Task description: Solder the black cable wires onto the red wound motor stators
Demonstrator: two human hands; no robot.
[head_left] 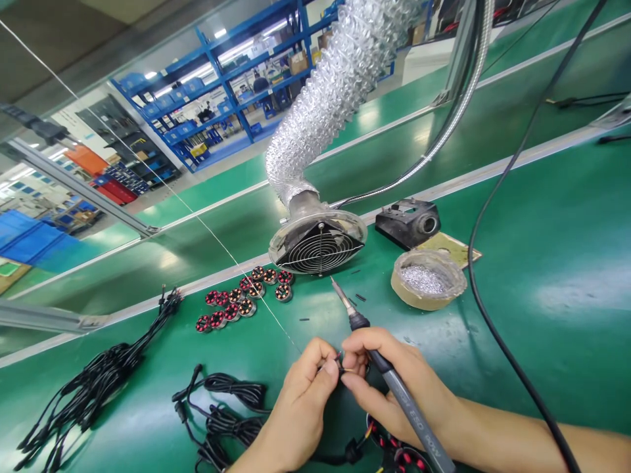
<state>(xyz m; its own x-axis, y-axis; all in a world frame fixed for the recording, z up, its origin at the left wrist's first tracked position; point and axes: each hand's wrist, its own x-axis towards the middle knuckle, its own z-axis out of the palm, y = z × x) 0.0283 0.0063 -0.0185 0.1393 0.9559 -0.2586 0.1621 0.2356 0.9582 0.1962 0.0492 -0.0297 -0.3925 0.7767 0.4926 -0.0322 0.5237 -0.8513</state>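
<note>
My left hand (303, 401) is closed, its thumb and forefinger pinching the end of a thin wire (340, 357). Across from it my right hand (411, 387) curls around a soldering iron (409, 410), whose tip points up and away from me. The right fingertips also meet at the wires, so the exact joint between the hands is hidden. A fine strand of solder wire (221, 246) slants down from the upper left to my left hand. Below my hands, partly covered, lie a black cable (352, 452) and motor stators with red windings (407, 456).
Small round stators (231, 311) stand grouped beyond my left hand. Black cable bundles (98, 381) lie at left. A fume extractor (318, 243) on a foil duct (315, 118) stands ahead. At right are a tub of metal shavings (428, 282), an iron stand (408, 223) and a hanging cord (486, 309).
</note>
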